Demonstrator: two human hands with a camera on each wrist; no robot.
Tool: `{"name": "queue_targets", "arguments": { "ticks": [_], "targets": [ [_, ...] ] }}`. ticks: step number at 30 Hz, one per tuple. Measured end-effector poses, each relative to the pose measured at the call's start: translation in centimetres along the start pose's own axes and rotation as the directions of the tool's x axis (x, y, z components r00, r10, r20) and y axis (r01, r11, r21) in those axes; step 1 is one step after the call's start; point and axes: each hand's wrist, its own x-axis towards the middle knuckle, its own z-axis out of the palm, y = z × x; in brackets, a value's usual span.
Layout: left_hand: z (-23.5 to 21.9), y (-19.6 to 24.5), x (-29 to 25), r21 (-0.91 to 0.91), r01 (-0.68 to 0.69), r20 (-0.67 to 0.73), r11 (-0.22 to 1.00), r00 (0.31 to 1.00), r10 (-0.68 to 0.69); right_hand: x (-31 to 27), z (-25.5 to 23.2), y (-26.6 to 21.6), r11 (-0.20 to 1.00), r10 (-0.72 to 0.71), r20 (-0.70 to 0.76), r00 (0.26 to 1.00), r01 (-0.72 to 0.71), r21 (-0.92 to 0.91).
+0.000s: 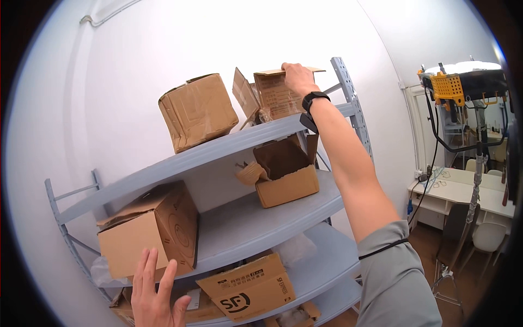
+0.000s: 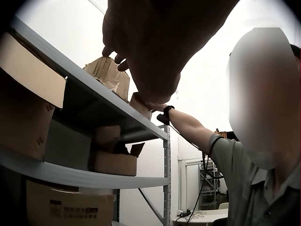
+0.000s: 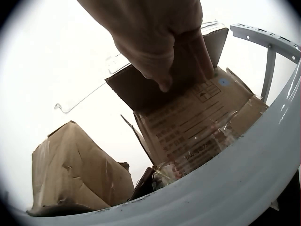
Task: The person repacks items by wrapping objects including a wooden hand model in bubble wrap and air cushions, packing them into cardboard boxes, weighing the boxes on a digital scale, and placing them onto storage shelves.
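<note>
The right hand grips the upper flap of a light-looking carton on the shelf; walls seem firmer. Left hand: fingers spread.

And up goes the right arm, reaching high and nearly straight, grey sleeve around its upper part! At the far end, the right hand angles left from the wrist, thumb pointing down, one finger extended beside it. Down low, here's the left hand, raised and open, fingers upward, thumb apart from them.
</note>
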Motion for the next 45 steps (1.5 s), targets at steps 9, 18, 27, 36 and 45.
{"name": "queue_targets", "arguments": {
  "ticks": [9, 18, 27, 36, 45],
  "targets": [
    [5.1, 0.7, -2.0, -0.356, 0.095, 0.005, 0.930, 0.995, -0.099, 0.6, -9.1, -0.1, 0.980, -0.199, -0.355, 0.914, 0.197, -0.041],
    [13.7, 4.7, 7.9, -0.931, 0.321, 0.345, -0.172, 0.929, -0.131, -8.6, -22.4, 0.9, 0.937, -0.334, -0.402, 0.853, 0.253, -0.240],
    [16.9, 17.2, 22.6, -0.199, 0.255, 0.291, -0.946, 0.938, 0.191, -24.1, -26.1, 3.6, 0.903, -0.425, -0.615, 0.664, 0.357, -0.240],
    [19.3, 23.2, 15.0, -0.294, 0.137, 0.139, -0.946, 0.985, 0.100, -39.8, -32.4, 1.7, 0.862, -0.496, -0.472, 0.729, 0.345, -0.372],
    [24.1, 29.6, -0.8, -0.157, 0.373, 0.298, -0.914, 0.901, 0.317, -57.9, -36.6, 1.2, 0.890, -0.384, -0.021, 0.923, 0.364, -0.274]
  ]
}}
